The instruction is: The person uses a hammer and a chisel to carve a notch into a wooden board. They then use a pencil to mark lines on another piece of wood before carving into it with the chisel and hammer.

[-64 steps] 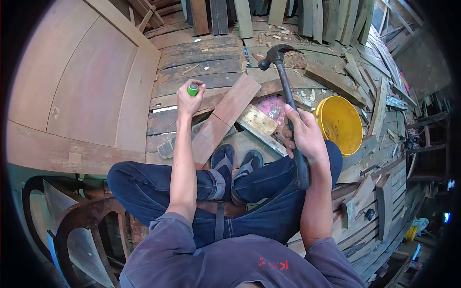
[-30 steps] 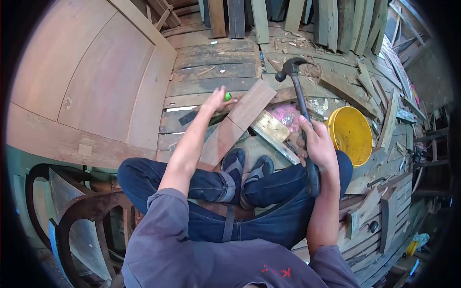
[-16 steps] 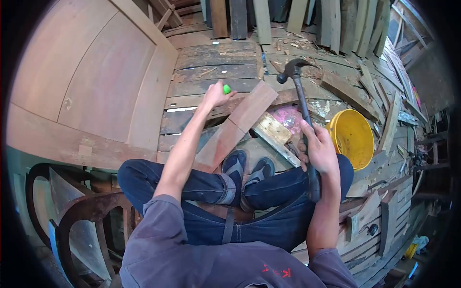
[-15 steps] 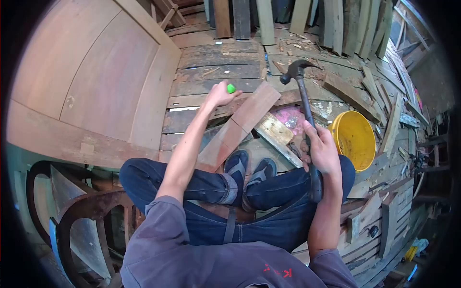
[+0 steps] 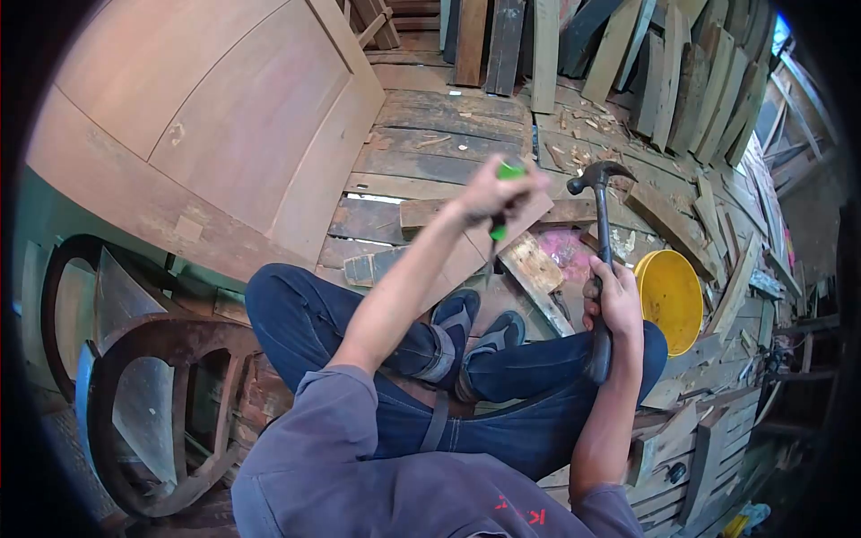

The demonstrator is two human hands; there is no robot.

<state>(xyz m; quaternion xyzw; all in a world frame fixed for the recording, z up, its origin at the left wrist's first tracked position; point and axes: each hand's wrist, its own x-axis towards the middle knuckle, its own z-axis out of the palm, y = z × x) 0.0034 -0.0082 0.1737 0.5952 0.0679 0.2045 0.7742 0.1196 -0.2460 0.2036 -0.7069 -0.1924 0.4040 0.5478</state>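
Observation:
My left hand (image 5: 502, 193) is closed around the green-and-black handle of a tool (image 5: 511, 169), its thin dark shaft pointing down toward a reddish board (image 5: 459, 260). Motion blurs the fingers a little. The board lies slanted in front of my feet, partly hidden by my left forearm. My right hand (image 5: 614, 296) grips the dark handle of a claw hammer (image 5: 603, 215), whose head points away from me, above my right knee. Beside the board lies a rough pale wood piece (image 5: 534, 263).
At the left stands a large wooden panel (image 5: 242, 134), with a curved dark wooden frame (image 5: 117, 394) below it. A yellow bucket (image 5: 671, 302) is right of my right knee. Upright planks (image 5: 543, 54) line the back; loose boards and wood chips lie on the slatted floor.
My left hand has moved right and over the board, and the tool's shaft now shows pointing down. The hammer remains in my right hand. The whole view has shifted somewhat.

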